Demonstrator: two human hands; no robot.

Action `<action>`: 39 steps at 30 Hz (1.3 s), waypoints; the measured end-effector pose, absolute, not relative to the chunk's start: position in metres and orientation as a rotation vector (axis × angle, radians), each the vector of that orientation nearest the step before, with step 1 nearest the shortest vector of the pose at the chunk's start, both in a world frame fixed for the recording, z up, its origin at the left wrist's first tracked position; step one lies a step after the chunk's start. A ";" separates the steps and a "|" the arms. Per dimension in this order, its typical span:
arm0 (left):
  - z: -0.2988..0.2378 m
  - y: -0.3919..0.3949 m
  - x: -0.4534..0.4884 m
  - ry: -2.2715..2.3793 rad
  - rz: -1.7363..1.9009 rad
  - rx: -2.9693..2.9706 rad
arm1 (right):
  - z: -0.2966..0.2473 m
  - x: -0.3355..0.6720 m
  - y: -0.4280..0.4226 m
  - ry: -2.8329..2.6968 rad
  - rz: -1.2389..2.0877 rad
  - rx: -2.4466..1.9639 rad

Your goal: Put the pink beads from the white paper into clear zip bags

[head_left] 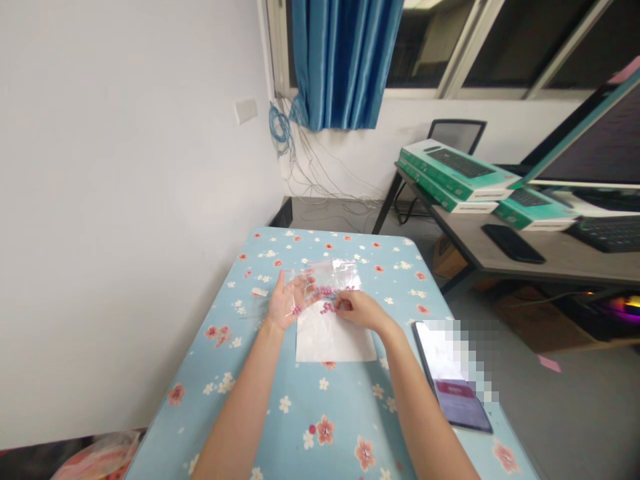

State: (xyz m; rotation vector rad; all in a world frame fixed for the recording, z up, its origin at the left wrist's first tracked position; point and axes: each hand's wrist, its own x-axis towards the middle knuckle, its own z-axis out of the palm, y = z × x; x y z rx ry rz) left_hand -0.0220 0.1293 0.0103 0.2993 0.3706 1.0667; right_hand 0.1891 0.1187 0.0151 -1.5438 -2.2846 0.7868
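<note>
My left hand (289,300) is turned palm up at the left side of a clear plastic bag (345,272), fingers stretched and spread. Part of the clear plastic seems to lie over its fingers. Small pink beads (326,291) are clustered between my hands, and a few more beads (297,311) show by the left palm. My right hand (356,309) is closed in a pinch beside another small bead cluster (328,307); what its fingertips hold is too small to make out. Beneath lies a white sheet (336,340), partly covered by the bag and my right hand.
A blue flowered cloth (285,440) covers the table. Near its right edge lies a lit tablet or phone (453,383). A small white-and-red scrap (259,292) sits left of my left hand. The desk (450,237) at right holds keyboard boxes (455,170) and a black phone (513,243).
</note>
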 end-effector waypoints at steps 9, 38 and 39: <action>0.012 0.127 -0.022 0.358 0.977 0.375 | 0.034 0.184 0.117 -2.076 0.898 -1.436; -0.003 0.126 -0.019 0.258 0.795 0.648 | 0.063 0.162 0.109 -1.805 0.620 -1.256; -0.002 0.127 -0.019 0.260 0.818 0.641 | 0.063 0.167 0.110 -1.782 0.630 -1.283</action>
